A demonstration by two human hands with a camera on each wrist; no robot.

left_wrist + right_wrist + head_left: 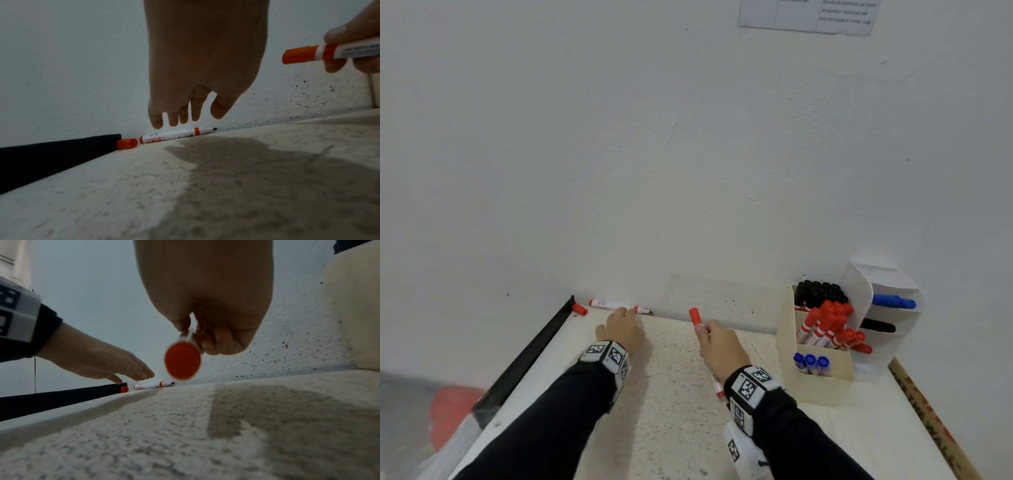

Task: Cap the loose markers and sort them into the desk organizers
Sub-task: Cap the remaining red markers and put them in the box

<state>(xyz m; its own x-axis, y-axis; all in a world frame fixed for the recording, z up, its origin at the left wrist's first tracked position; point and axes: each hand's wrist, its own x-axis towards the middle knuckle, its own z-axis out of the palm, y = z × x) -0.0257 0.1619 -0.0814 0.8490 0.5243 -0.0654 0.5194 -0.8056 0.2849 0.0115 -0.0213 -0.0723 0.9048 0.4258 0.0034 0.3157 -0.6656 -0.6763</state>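
Left hand (197,68) hangs slack and empty over the uncapped red marker (174,135); right hand (719,346) grips a capped red marker (320,53). Light, stiff, slick barrel; likely best pinched mid-barrel.

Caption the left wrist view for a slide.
Left hand reaches toward an uncapped red marker lying by the wall, its loose cap beside it.

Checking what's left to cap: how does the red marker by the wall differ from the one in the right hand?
The marker by the wall is uncapped, tip bare, lying on the desk; its loose cap sits beside it. The held marker is capped, gripped by the right hand. Both are white-barrelled red markers.
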